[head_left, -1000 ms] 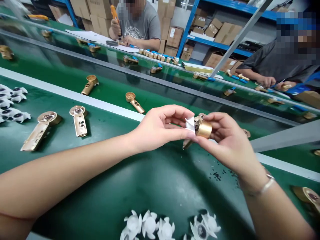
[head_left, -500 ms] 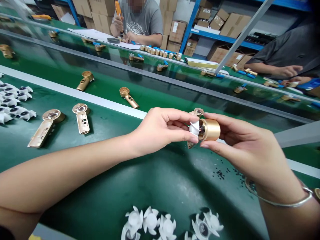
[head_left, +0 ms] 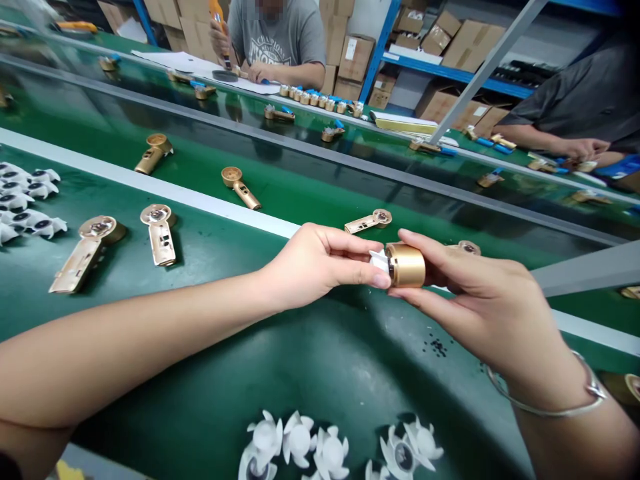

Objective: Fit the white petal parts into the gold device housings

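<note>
Between thumb and fingers, my left hand (head_left: 330, 263) pinches a small white fan impeller (head_left: 379, 261), its blades partly inside the open end of a gold cylindrical housing (head_left: 407, 265). My right hand (head_left: 480, 300) grips that housing from the right, thumb below and fingers above. The housing lies sideways with its opening toward my left hand. Whether the impeller is fully seated cannot be seen. Below on the green table, several loose white impellers (head_left: 330, 453) lie in a cluster. Small black bits (head_left: 437, 347) are scattered under my right hand.
Gold fan casings (head_left: 159, 233) lie at left beside more white impellers (head_left: 30, 193). Other casings (head_left: 241, 188) rest on the green belt (head_left: 190, 180) beyond the white rail. Across it, a person in a grey shirt (head_left: 285, 40) holds an orange tool (head_left: 217, 20); another person works at right.
The impeller and housing have come closer together, the impeller now deeper in the opening. Both hands shifted slightly left. Casings on the near belt moved left; those on the far belt moved slightly right.
</note>
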Motion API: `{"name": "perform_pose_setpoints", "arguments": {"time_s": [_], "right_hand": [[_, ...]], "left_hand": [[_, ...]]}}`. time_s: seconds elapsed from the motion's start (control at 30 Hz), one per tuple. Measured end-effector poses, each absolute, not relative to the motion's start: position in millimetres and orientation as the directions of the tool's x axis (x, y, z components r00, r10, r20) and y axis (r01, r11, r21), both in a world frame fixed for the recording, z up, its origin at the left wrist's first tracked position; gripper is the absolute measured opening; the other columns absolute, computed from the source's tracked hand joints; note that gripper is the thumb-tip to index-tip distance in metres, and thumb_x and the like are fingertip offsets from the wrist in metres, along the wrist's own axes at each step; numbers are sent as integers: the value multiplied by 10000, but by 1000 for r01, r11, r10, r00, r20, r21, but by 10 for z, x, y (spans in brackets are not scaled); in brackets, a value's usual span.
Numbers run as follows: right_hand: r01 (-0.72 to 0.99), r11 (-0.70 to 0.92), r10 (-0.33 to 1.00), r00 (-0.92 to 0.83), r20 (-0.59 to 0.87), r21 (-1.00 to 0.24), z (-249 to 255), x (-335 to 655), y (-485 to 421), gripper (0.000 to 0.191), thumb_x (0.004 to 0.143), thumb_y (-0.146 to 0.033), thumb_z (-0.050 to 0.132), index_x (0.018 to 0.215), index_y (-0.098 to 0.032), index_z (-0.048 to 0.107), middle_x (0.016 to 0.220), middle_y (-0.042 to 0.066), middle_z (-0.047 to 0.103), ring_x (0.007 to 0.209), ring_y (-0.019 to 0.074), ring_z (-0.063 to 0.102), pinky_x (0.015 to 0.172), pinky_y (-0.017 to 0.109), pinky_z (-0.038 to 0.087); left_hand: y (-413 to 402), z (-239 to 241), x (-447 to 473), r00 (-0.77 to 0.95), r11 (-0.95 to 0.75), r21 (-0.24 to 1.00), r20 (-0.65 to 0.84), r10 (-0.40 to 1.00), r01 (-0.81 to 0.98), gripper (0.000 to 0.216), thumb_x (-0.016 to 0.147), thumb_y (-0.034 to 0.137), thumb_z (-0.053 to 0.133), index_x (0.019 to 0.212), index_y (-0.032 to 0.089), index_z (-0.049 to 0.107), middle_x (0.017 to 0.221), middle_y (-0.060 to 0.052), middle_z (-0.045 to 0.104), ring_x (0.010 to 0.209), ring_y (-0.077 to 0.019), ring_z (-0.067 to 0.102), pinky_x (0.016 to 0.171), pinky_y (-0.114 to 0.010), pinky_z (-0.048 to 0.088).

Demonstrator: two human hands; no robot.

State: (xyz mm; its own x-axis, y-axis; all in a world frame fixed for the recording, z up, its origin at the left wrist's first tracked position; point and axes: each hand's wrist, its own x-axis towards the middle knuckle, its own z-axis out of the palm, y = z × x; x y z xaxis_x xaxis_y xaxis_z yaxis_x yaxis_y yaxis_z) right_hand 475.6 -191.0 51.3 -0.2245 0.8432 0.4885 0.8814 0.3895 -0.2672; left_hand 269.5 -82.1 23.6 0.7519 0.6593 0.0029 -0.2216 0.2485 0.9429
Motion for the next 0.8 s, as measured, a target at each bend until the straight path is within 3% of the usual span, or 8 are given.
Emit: {"name": "perform_pose_setpoints", "arguments": {"time_s": [0.13,0.27,0.43,0.57,0.63,0.8], "right_hand": [[836,370,896,-204,395,-406,571,4731,-1915,449,934,-371,690,1335,-176,636,837,2,785,655,150,724,700,244,617],[828,376,897,-211,389,-415,594,4714,-1915,451,944,-417,669,1307,-151,647,859,24,792,661,155,738,682,224,616],[841,422,863,-258,435,-339,606,4708,-1928,486,918,-423,703,1336,-181,648,1040,73,792,850,206,772,735,240,616],[733,442,888,-277,366,-517,633,4672,-1937,515,873,-426,753,1361,-303,646,1121,28,778,895,204,762,721,235,609],[660,421,906,-271,326,-622,627,4649,-1937,525,857,-380,778,1363,-344,645,1111,3,778,845,179,756,717,223,604],[478,283,953,-235,190,-832,576,4584,-1936,504,851,-299,790,1336,-352,666,979,-27,776,744,130,723,657,173,575]], "left_hand": [[-901,250,2680,664,89,956,127,737,-281,373,576,120,932,922,221,837,931,-12,822,902,-197,780,863,-265,632],[-948,265,2663,600,-100,954,256,758,-282,378,559,101,933,908,212,841,952,-26,816,889,-187,770,845,-245,629],[-871,293,2674,733,187,950,61,678,-252,389,570,149,939,940,196,832,870,-21,794,789,-178,760,777,-275,630],[-763,320,2678,814,232,953,27,580,-196,704,437,139,980,1106,243,789,978,-3,745,625,-119,684,595,-239,562],[-740,317,2671,838,205,954,74,541,-217,654,434,140,980,1053,254,804,1014,3,735,687,-120,675,618,-228,542],[-769,268,2645,859,224,952,69,508,-209,530,460,218,984,966,241,828,883,9,727,779,-178,673,691,-274,535]]}}
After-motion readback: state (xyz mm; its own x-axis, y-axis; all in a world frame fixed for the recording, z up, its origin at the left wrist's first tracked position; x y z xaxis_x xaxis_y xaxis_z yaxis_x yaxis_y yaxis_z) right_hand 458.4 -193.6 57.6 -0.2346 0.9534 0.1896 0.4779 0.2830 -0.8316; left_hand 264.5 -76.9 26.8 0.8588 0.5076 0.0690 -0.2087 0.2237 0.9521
